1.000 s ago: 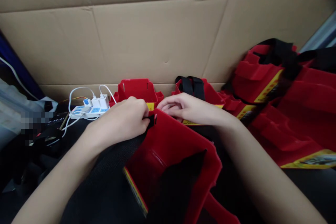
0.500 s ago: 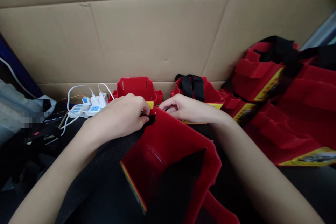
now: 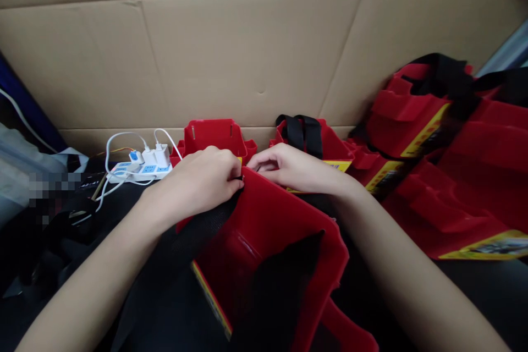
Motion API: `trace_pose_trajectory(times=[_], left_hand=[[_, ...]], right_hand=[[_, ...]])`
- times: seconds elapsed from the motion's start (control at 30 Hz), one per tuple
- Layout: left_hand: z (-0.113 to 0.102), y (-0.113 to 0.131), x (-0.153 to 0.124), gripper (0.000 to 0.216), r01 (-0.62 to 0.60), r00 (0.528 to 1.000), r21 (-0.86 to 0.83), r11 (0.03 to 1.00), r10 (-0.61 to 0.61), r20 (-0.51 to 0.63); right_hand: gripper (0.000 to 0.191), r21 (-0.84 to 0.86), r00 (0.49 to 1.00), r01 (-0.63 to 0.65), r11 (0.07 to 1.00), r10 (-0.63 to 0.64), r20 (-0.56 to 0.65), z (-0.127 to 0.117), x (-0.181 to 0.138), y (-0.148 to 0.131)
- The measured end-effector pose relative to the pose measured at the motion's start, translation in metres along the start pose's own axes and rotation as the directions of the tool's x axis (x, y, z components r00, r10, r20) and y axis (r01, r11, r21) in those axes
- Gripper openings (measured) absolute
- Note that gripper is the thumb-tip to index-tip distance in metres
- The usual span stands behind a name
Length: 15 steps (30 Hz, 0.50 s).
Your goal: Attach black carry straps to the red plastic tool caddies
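A red plastic tool box (image 3: 284,203) lies tilted in front of me, its open side toward me and a yellow label strip along its lower left edge. A wide black strap (image 3: 276,291) runs from a slot on its near side across the opening. At the far corner my left hand (image 3: 202,179) pinches the end of black webbing (image 3: 214,217) against the inner face of the wall. On the outer face, my right hand (image 3: 289,168) has its fingers curled close to the same corner. What those fingers hold is hidden.
Against the cardboard wall (image 3: 251,60) stand a red box (image 3: 212,135) and another with black straps (image 3: 303,135). More red boxes (image 3: 412,113) are piled at right. A white power strip (image 3: 138,170) with plugs and cables lies at left.
My left hand has shifted slightly right, up to the box wall. The strap end that showed beyond its fingertips is now mostly hidden. My right hand has barely moved.
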<state>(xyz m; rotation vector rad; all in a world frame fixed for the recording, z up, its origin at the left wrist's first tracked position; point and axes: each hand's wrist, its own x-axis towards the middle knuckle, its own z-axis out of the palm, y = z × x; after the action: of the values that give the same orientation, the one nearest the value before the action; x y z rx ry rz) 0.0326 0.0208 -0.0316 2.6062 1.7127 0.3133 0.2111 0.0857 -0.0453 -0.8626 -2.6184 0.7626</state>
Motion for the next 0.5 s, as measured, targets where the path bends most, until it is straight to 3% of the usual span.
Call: trace_pose_trajectory(times=[0.1,0.2,0.23,0.27,0.33,0.4,0.43,0.5], left_hand=[[-0.004,-0.007,-0.004,0.015,-0.012,0.996,-0.047,0.999,0.016,0.083],[-0.006,-0.011,-0.008,0.017,-0.057,0.985,-0.034,0.998,0.062,0.159],[-0.005,-0.011,-0.008,0.018,-0.065,0.983,-0.019,0.998,0.067,0.173],[-0.004,-0.01,-0.008,0.018,-0.069,0.981,-0.007,0.998,0.069,0.18],[-0.003,-0.006,-0.007,0.015,-0.065,0.985,0.008,0.998,0.063,0.162],[-0.002,-0.001,-0.005,0.014,-0.054,0.992,0.021,0.998,0.051,0.119],[-0.001,0.001,-0.004,0.014,-0.042,0.995,0.028,0.999,0.04,0.096],[-0.002,0.005,-0.003,0.015,-0.014,0.998,0.041,0.999,0.011,0.065]], right_hand=[[0.018,-0.292,0.965,-0.093,0.952,0.014,-0.261,-0.013,-0.007,0.004],[0.02,-0.473,0.828,-0.445,0.761,0.148,-0.541,-0.035,-0.023,0.015],[0.021,-0.492,0.789,-0.528,0.692,0.187,-0.585,-0.041,-0.029,0.018],[0.022,-0.516,0.786,-0.55,0.657,0.198,-0.585,-0.046,-0.032,0.021],[0.032,-0.576,0.883,-0.384,0.721,0.104,-0.458,-0.047,-0.034,0.021],[0.047,-0.569,0.963,-0.043,0.821,-0.119,-0.244,-0.036,-0.027,0.016],[0.048,-0.529,0.964,0.095,0.843,-0.21,-0.161,-0.028,-0.021,0.012],[0.033,-0.451,0.96,0.212,0.867,-0.271,-0.069,-0.012,-0.008,0.005]])
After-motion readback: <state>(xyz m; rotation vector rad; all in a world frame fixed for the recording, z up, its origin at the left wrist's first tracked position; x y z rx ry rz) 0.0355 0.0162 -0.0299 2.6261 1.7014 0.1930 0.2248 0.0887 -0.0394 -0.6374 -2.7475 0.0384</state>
